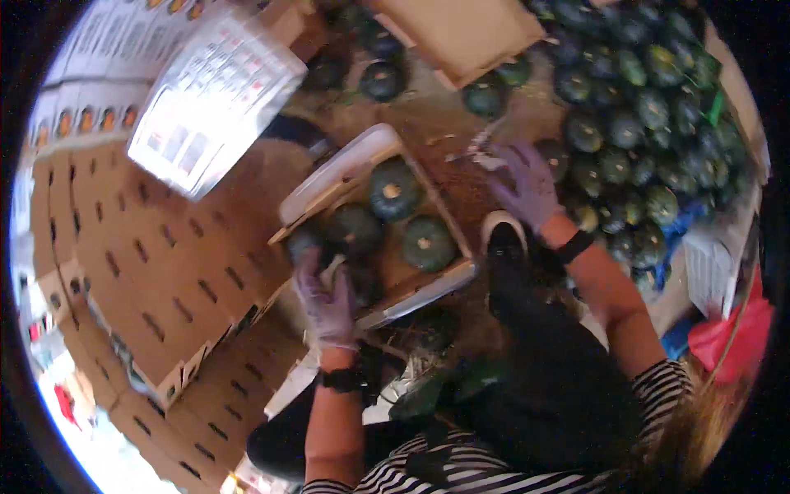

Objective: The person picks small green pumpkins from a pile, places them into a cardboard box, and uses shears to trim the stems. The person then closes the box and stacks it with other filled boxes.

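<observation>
Dark green kabocha-type squashes, one of them a squash with a pale stem scar (394, 188), lie in an open cardboard carton (426, 287) with white outer sides. My left hand (326, 302), in a thin purple glove, reaches over the carton's near left corner. Its fingers are against a dark squash (307, 241) there; blur hides whether they grip it. To the right of the carton, my right hand (526, 182), also gloved, is spread above the floor. Pale scraps (484, 154) lie by its fingertips, and no squash is in it.
A large heap of squashes (623, 136) rises at the right. Stacked brown cartons with slots (166, 247) fill the left, beside a shiny plastic-wrapped printed stack (216, 99). Another cardboard box (463, 34) stands ahead near loose squashes (382, 80). My shoe (505, 238) is close to the carton.
</observation>
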Tool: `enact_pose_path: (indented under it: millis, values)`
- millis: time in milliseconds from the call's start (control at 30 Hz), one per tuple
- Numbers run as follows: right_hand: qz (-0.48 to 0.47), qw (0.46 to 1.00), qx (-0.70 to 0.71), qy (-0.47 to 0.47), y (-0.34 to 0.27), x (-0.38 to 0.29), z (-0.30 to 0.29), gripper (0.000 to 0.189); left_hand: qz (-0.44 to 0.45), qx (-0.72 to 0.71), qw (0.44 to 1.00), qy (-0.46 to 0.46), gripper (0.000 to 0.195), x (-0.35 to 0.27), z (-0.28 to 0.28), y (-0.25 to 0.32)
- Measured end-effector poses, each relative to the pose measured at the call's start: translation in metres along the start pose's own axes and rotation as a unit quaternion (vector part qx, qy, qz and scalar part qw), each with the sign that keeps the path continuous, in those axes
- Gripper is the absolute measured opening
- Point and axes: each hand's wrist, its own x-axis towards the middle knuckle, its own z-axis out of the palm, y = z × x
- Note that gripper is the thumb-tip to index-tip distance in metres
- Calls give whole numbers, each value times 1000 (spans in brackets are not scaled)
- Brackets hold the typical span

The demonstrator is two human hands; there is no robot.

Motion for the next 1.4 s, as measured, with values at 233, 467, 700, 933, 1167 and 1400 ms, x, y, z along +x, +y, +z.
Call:
enact_pose_path:
  millis: [233, 467, 700, 933, 1167, 1400]
  values:
    - [99, 974, 191, -69, -29, -129, -10, 31, 188, 295, 925, -151, 88, 65, 38, -4]
    - [137, 962, 211, -109, -5, -156, -15, 38, 198, 209, 947, -142, 94, 62, 44, -22]
    - [243, 961, -44, -123, -3, -45, -20, 63, 200, 234, 942, -129, 95, 61, 43, -26]
    - [194, 977, 24, -86, 27, -54, 23, 89, 181, 248, 941, -142, 90, 58, 48, -14]
    - [17, 909, 415, 18, -29, -15, -22, 91, -11, -187, 973, -137, 82, 58, 13, -24]
    - [-397, 895, 201, 33, -111, 27, -6, 44, -205, -560, 788, -151, 79, 24, -5, 48]
